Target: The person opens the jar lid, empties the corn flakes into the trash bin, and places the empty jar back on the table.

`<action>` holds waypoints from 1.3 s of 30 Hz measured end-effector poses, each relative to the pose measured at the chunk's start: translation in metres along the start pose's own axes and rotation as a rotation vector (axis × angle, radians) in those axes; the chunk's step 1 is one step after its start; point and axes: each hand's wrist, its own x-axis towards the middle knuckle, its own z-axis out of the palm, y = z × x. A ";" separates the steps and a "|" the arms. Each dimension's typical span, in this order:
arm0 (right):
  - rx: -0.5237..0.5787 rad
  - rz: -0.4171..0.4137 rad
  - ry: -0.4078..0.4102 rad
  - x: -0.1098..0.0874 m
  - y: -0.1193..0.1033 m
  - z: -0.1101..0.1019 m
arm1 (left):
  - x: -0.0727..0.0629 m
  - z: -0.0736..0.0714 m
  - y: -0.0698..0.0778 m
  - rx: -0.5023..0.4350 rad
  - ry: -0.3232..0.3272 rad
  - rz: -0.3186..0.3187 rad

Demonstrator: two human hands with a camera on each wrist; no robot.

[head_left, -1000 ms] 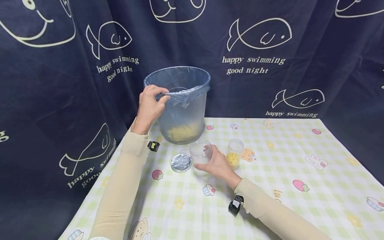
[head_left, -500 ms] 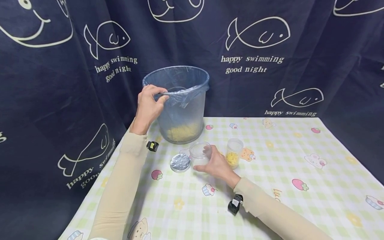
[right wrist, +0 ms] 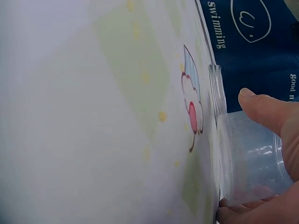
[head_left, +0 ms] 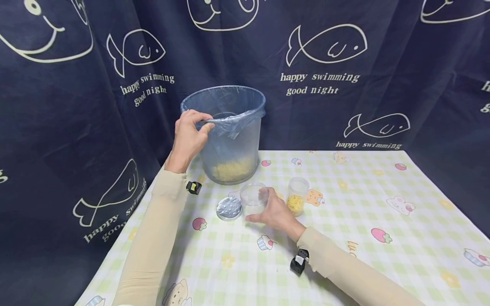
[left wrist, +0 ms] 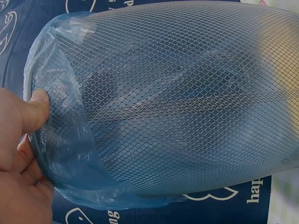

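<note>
Head view: left hand (head_left: 189, 138) bent over the near rim of a tall, translucent blue-grey round bin (head_left: 246, 142), thumb outside, fingers on top. Bin upright at the desk (head_left: 317, 263)'s far left corner; a yellow mass shows through its lower wall. Right hand (head_left: 277, 212) part-closed round a short, wide, clear plastic jar (head_left: 252, 203), upright, left of the desk's middle, nearer the far edge. Silver foil-faced round lid (head_left: 229, 208) just beside it; a narrower clear cylindrical jar (head_left: 298, 185) with yellow bits stands on its desk-right-edge side.

Left wrist view: thumb and fingers pinch the rim over blue film; wall is diamond mesh.

Right wrist view: thumb and fingers on opposite sides; wall smooth, glossy, slightly cloudy.
</note>
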 end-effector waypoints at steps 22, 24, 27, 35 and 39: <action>0.065 0.006 -0.028 -0.006 0.000 -0.012 | 0.000 -0.001 0.000 -0.001 -0.004 0.000; 0.048 0.000 -0.026 -0.008 -0.003 -0.016 | 0.001 0.000 0.000 -0.005 -0.004 0.003; 0.013 -0.045 -0.026 -0.012 -0.008 -0.024 | 0.000 0.000 0.000 -0.003 -0.002 0.007; -0.023 -0.234 -0.034 -0.036 -0.038 -0.061 | -0.001 0.000 -0.001 0.005 -0.003 0.016; 0.060 -0.333 -0.004 -0.049 -0.048 -0.082 | 0.000 0.001 0.000 0.003 -0.002 0.012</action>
